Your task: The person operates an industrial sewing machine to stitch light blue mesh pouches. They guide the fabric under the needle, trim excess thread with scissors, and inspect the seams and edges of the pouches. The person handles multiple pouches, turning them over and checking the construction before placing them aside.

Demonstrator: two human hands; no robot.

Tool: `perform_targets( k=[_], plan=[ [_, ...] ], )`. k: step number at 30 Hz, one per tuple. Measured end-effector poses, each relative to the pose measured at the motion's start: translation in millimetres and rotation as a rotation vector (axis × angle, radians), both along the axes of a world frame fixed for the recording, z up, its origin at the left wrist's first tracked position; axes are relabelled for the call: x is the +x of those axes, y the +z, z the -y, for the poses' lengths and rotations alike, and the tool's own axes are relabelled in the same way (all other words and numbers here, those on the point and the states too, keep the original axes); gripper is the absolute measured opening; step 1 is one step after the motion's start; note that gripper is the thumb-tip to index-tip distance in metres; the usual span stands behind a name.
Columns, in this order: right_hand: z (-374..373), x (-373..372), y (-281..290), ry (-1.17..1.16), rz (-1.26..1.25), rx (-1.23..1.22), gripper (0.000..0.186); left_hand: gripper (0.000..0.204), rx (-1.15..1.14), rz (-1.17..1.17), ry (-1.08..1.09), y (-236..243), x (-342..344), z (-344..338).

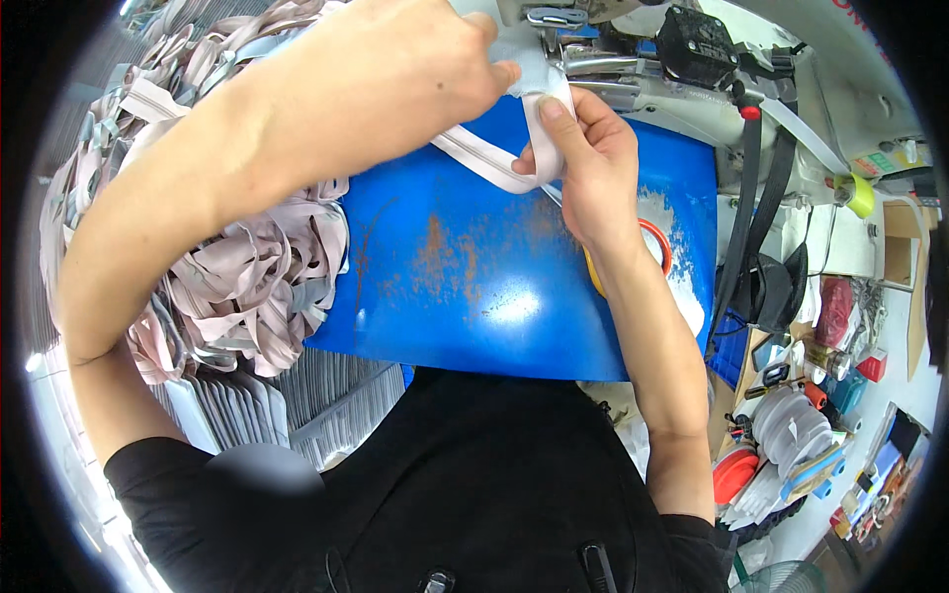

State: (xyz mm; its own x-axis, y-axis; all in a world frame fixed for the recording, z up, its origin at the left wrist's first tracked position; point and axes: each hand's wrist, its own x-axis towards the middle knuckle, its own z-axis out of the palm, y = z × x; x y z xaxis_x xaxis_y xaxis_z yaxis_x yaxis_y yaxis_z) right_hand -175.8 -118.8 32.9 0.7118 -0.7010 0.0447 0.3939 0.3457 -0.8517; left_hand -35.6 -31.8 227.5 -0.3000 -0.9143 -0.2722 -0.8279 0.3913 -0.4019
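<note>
A pale pink zipper tape (494, 170) loops over the blue work surface, its line of teeth showing on the left stretch. My right hand (603, 163) is closed on its upright stretch, thumb in front and fingers behind. That stretch meets a pale blue fabric piece (534, 69) under the metal presser foot (556, 20) of a sewing machine. From the left, my left arm reaches across to the same fabric. My left hand (440, 64) is curled closed at the fabric's left edge, thumb tip against it; most of its fingers are hidden.
A large heap of pink and grey zipper tapes (262, 267) lies left of the blue work surface (425, 316). Beside my right forearm sits an orange-rimmed roll (654, 245). The machine's black box (697, 44) stands at upper right; tools and spools crowd the far right.
</note>
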Motion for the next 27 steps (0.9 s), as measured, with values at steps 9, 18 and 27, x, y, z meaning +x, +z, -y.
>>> perform_targets(
  k=[9,18,27],
  plan=[
    [-1.0,0.5,-4.0,-0.035,0.027,-0.055,0.022,0.029,-0.306,-0.21,0.103,-56.6,-47.1,-6.3],
    [-9.9,-16.8,-5.3,-0.068,0.006,-0.093,0.026,0.053,-0.498,-0.719,0.421,-100.8,-71.6,-14.2],
    [-34.7,-47.0,-8.2,0.075,0.02,0.11,0.029,0.076,-0.385,-0.493,0.177,-132.1,-92.5,-137.7]
  ],
)
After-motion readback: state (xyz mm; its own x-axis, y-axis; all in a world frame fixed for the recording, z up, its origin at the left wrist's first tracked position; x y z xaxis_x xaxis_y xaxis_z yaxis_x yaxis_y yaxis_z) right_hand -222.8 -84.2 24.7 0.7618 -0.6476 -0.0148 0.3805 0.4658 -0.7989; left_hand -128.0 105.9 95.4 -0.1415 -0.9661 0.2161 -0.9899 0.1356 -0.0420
